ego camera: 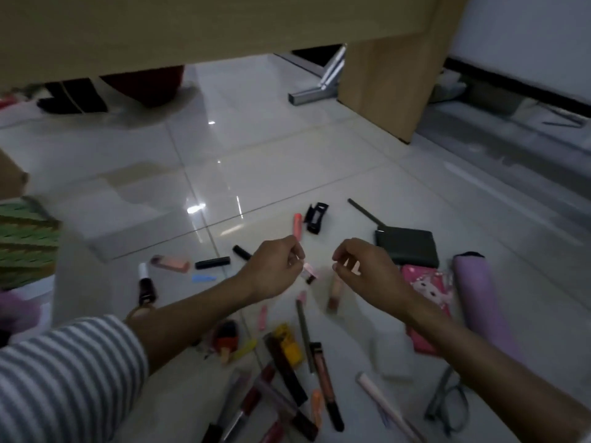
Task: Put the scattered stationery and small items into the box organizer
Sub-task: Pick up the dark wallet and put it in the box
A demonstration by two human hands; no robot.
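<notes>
Left hand [275, 270] fingers pinch a small pink item [311, 272] — right hand [367, 266] fingers just beside it, loosely curled, empty.

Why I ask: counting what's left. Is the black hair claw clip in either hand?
No: the black hair claw clip lies on the floor tiles beyond the left hand and the right hand, touching neither.

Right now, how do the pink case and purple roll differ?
The pink case is flat with a cartoon print; the purple roll is rounded and plain. The case is deep pink; the roll is pale, with a dark far end. Both lie side by side on the floor.
</notes>
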